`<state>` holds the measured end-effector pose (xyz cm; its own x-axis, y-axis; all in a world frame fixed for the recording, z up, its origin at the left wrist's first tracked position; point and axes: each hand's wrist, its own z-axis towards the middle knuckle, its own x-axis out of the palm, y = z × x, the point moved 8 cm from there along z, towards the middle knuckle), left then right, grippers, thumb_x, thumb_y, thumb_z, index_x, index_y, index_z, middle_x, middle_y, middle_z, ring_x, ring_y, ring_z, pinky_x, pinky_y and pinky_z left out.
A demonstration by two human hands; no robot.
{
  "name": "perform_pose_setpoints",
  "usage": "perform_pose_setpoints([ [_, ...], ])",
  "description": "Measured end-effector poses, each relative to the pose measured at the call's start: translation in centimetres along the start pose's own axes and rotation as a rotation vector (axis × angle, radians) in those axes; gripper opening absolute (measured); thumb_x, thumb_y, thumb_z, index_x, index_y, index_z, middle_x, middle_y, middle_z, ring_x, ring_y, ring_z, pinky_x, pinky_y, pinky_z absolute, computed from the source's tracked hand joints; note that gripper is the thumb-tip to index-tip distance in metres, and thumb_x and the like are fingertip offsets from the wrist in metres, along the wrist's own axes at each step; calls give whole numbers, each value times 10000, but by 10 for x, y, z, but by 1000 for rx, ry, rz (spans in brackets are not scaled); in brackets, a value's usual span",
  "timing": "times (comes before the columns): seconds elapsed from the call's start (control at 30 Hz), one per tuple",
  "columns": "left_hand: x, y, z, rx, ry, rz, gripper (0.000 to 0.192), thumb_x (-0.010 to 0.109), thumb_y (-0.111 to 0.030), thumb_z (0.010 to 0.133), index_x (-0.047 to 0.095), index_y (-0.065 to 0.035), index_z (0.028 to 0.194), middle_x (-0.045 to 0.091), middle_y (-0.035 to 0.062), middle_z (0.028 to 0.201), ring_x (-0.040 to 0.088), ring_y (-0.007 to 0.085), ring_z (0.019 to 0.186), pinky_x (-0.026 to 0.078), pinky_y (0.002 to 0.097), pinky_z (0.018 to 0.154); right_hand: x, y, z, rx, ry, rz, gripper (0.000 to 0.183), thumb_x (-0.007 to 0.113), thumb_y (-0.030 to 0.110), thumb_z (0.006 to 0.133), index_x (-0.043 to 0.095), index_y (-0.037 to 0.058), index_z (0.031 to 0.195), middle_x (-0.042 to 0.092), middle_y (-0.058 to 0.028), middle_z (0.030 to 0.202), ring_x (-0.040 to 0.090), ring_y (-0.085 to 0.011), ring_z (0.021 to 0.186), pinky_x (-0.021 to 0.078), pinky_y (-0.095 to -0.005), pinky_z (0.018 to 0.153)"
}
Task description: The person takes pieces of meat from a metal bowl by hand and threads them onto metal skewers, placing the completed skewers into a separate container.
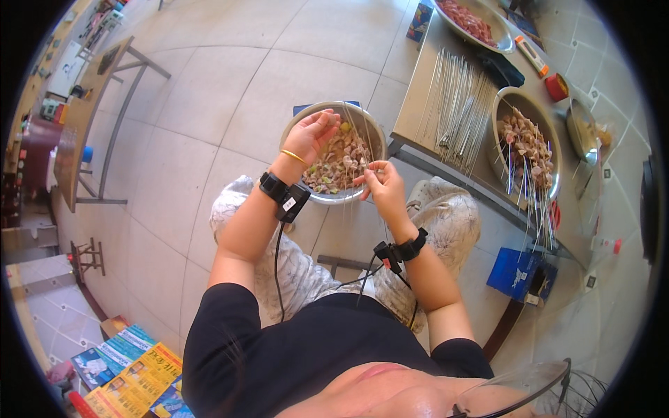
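Note:
A large metal bowl (286, 137) of cut raw meat (334, 166), mixed with yellow and green bits, stands before my knees. Over its far left part, my left hand (308, 138) pinches what looks like a small piece of meat (331, 119) between thumb and fingertips. My right hand (384, 183) is at the bowl's near right rim, its fingers closed on a thin metal skewer (370, 141). Small meat pieces show close to those fingertips; whether they are on the skewer I cannot tell. Several more thin skewers cross the bowl's right side.
On the table (418, 112) at right lie many loose metal skewers (460, 104). Beside them, a metal basin (494, 151) holds loaded meat skewers (525, 143). A bowl of redder meat (468, 23) stands farther back. A blue box (515, 274) is below the table's near end.

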<state>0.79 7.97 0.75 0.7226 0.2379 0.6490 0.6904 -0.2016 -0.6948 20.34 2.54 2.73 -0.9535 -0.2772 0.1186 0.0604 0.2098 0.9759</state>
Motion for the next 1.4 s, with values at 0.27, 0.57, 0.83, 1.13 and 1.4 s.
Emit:
perform_pose_setpoints([
  [0.27,-5,-2,-1,24,-49,50,287,583,-149,942,564,4,1184,630,105,1132,605,160,1037,519,251,889,1,-5,-5,32,35,-46,153,495,129,966,439,-2,1021,689,-159,816,558,-112,483,443,-219,472],
  [0.57,-25,-7,3,44,-136,15,189,630,-151,912,632,-28,1056,687,77,1006,643,131,914,537,224,801,5,-13,-10,20,90,-122,194,489,129,974,552,-41,1042,678,-118,778,533,-98,465,426,-238,457],
  [0.83,-20,-14,-2,31,-138,60,206,674,-173,883,639,-33,1030,692,76,989,641,122,911,524,219,791,4,-7,-12,36,73,-162,154,517,92,954,583,-35,1010,668,-94,721,532,-89,459,419,-231,430],
  [1.13,-24,-12,2,-50,-87,166,205,692,-167,867,654,-25,1010,691,71,982,637,115,915,518,222,805,1,0,-11,0,83,-229,132,541,81,940,596,-21,1001,637,-66,652,501,-70,441,387,-223,410],
  [1.4,-23,-12,1,-152,-28,229,219,696,-188,864,659,-11,988,689,76,957,650,117,863,541,215,762,4,0,-12,-25,62,-224,118,553,92,937,609,-6,972,616,-38,621,459,-51,435,357,-223,407],
])
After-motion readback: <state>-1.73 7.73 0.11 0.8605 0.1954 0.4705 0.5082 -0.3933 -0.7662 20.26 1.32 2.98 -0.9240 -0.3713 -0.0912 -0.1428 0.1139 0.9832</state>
